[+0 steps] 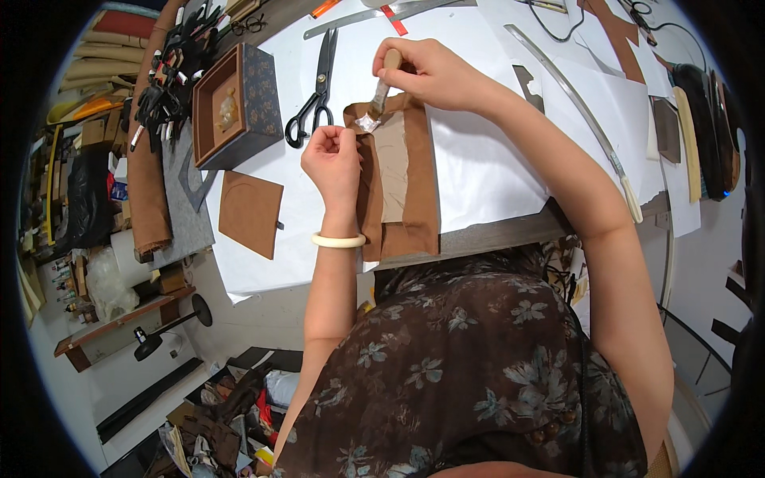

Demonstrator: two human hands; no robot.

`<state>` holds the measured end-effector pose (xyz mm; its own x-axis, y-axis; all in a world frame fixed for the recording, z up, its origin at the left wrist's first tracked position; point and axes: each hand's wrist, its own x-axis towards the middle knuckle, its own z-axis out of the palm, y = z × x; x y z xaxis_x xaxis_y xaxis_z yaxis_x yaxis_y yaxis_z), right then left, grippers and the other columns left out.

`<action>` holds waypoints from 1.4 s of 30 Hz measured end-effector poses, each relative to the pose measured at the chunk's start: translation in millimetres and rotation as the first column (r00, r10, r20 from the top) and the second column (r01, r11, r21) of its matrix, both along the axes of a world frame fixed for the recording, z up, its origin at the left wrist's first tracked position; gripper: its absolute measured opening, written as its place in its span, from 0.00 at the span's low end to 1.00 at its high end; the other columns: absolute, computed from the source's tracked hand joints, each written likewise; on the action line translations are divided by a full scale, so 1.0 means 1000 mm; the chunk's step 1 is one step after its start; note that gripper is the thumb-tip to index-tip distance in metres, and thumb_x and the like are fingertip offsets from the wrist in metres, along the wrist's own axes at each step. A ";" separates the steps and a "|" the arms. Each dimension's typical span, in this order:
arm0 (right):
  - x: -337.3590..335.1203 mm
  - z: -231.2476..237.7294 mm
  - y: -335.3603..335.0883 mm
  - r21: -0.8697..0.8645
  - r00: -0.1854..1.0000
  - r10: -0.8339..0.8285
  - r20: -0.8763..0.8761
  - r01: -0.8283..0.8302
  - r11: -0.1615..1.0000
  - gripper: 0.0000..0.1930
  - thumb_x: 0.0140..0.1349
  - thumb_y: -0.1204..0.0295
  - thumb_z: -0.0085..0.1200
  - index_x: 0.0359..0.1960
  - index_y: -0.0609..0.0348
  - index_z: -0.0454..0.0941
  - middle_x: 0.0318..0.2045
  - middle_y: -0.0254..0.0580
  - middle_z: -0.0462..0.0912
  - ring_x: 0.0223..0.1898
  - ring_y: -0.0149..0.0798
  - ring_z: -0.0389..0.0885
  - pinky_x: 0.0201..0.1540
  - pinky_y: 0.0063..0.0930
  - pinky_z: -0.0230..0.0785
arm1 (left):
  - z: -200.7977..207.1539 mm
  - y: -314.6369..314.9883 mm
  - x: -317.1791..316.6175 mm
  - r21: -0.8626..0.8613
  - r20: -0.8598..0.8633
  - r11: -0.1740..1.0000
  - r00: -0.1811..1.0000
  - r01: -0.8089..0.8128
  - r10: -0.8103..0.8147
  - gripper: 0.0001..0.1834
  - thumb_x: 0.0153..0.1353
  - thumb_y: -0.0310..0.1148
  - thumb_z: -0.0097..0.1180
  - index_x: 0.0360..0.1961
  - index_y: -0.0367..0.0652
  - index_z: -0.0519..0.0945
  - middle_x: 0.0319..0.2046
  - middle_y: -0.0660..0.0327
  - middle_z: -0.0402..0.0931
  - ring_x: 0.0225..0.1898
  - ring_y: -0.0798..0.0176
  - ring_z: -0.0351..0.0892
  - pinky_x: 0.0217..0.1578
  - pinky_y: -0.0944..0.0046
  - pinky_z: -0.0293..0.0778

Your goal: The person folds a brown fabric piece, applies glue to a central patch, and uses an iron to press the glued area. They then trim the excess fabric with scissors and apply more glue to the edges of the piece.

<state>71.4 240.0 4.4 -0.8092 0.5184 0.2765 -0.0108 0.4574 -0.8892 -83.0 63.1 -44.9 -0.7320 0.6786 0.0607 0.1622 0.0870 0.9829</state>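
Note:
In front of me lies a brown fabric or leather piece (420, 175), its edges folded in around a beige panel (391, 171). My right hand (422, 73) grips a flat brush (378, 97) by its wooden handle. The brush end points down at the far left corner of the brown piece, where a whitish patch (366, 123) shows. My left hand (331, 163) is closed at that piece's left edge, close to the brush tip. Whatever its fingers pinch is hidden. A cream bangle (338, 240) circles my left wrist.
Black-handled scissors (320, 92) lie beyond my left hand. A patterned box (259, 103) and a brown flat piece (249, 213) are on the left. White paper (478, 179) covers much of the table. A long metal strip (570, 103) lies right; a metal ruler (351, 20) lies at the back.

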 end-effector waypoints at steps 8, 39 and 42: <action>0.040 0.003 -0.017 0.002 0.944 -0.304 -0.130 0.307 0.952 0.11 0.72 0.63 0.58 0.44 0.59 0.82 0.30 0.35 0.86 0.30 0.27 0.79 0.35 0.25 0.71 | 0.021 -0.009 0.008 0.003 0.028 0.999 0.999 0.045 -0.045 0.07 0.71 0.30 0.62 0.38 0.36 0.82 0.27 0.65 0.81 0.24 0.77 0.76 0.23 0.75 0.70; 0.042 -0.022 -0.069 -0.046 0.966 -0.234 -0.106 0.230 0.972 0.11 0.74 0.65 0.61 0.47 0.61 0.82 0.34 0.36 0.88 0.34 0.28 0.84 0.39 0.24 0.74 | 0.022 -0.056 0.027 -0.261 -0.404 0.953 0.880 0.151 -0.250 0.03 0.65 0.22 0.60 0.35 0.32 0.79 0.32 0.55 0.77 0.27 0.62 0.80 0.32 0.62 0.78; 0.037 -0.023 -0.075 -0.007 0.947 -0.286 -0.145 0.288 0.958 0.12 0.74 0.65 0.61 0.47 0.62 0.81 0.32 0.39 0.88 0.33 0.31 0.85 0.38 0.25 0.75 | 0.021 -0.056 0.027 -0.257 -0.398 0.954 0.882 0.158 -0.253 0.03 0.65 0.22 0.60 0.35 0.32 0.79 0.32 0.55 0.77 0.27 0.62 0.80 0.32 0.63 0.77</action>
<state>108.5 165.2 -18.5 -0.5784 0.7180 0.3872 -0.0040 0.4721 -0.8815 -56.3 7.3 -23.5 -0.5116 0.8421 0.1705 0.5936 0.2030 0.7787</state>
